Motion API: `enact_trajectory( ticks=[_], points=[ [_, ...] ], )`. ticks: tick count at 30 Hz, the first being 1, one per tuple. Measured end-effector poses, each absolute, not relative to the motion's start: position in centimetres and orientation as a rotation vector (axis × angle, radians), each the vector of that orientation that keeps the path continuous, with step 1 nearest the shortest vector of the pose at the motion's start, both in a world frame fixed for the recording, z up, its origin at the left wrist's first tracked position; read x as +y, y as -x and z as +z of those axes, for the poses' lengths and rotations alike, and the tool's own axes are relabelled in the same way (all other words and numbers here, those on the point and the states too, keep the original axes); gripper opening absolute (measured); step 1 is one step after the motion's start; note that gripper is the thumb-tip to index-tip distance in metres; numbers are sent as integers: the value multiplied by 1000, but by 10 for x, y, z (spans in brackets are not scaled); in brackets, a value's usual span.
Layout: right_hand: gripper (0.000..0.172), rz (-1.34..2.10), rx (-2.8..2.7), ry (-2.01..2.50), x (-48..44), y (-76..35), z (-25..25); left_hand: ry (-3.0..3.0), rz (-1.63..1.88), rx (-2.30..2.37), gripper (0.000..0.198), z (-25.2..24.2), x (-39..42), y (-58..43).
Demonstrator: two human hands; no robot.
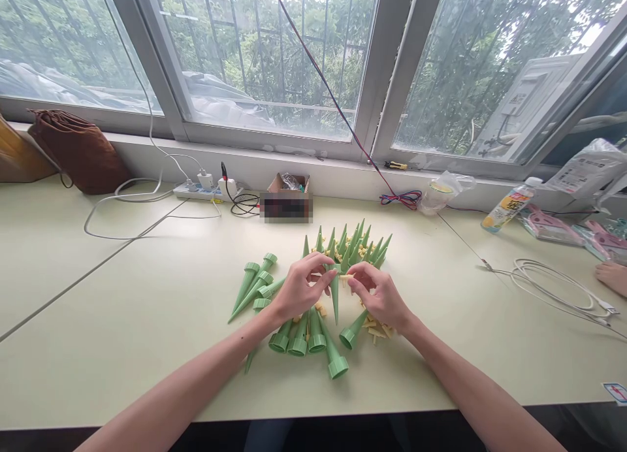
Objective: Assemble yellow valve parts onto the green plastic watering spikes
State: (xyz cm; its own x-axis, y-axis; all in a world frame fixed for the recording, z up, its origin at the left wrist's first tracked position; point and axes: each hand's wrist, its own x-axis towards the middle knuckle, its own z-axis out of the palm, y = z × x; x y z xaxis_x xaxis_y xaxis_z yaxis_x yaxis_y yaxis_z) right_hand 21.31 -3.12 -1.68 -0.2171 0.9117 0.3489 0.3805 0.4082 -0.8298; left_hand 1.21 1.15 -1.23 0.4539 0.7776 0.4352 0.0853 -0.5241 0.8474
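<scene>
My left hand [308, 283] pinches the wide top of a green plastic watering spike [336, 300], its point hanging downward. Between the fingertips of my right hand [379, 292] is a small pale-yellow plastic valve piece [345, 277], close to the spike's upper end. Whether the two parts touch, I cannot tell. Several green spikes [317, 338] lie loose in front of my hands, and others [249, 282] lie to the left. Behind my hands many more spikes [360, 240] stand point-up among yellow pieces. A pile of loose yellow pieces [377, 328] lies beneath my right wrist.
A small cardboard box [292, 183], a power strip [196, 191] and a brown drawstring bag [78, 151] are along the window side. To the right are a drink bottle [511, 206], a coiled white cable [553, 282] and another person's hand [612, 277].
</scene>
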Motion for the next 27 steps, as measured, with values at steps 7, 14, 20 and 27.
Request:
enact_trajectory(
  ticks=[7, 14, 20, 27],
  points=[
    [28, 762, -1783, 1158, -30, -212, -18, -2026, 1093, 766, 15, -13, 10, -11],
    [36, 765, -1779, 1184, -31, -210, -20, -2043, 1102, 750, 17, -14, 9, -11],
    [35, 726, -1780, 1167, -30, -209, -22, -2147, 1021, 756, 40, -12, 6, -11],
    [34, 696, -1812, 1146, -30, -207, -23, -2246, 989, 768, 42, -15, 6, -11]
  ],
)
